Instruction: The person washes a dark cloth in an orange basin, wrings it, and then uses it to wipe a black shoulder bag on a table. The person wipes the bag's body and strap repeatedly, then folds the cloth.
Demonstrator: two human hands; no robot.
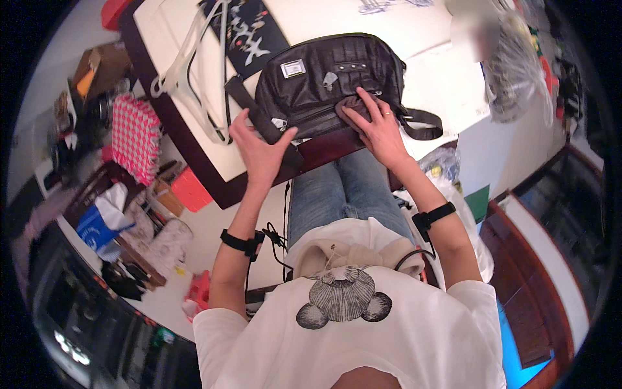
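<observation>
A black leather bag (325, 80) with a metal plate and zips lies on the table in front of me. My right hand (381, 131) holds a wadded dark brown cloth (351, 111) against its lower right part. At the bag's left side runs a wide black strap (260, 116). Beside that strap is my left hand (260, 155), thumb and fingers spread apart with nothing seen between them. A looped end of strap (425, 127) sticks out at the bag's right. Parts of the bag's lower edge are hidden by my right hand and the cloth.
White clothes hangers (197, 82) and a dark printed panel (252, 36) lie on the table (206, 160) left of the bag. A clear plastic bag (517, 82) is at the far right. On the left are a pink-and-white checked cloth (135, 133) and a red box (191, 190).
</observation>
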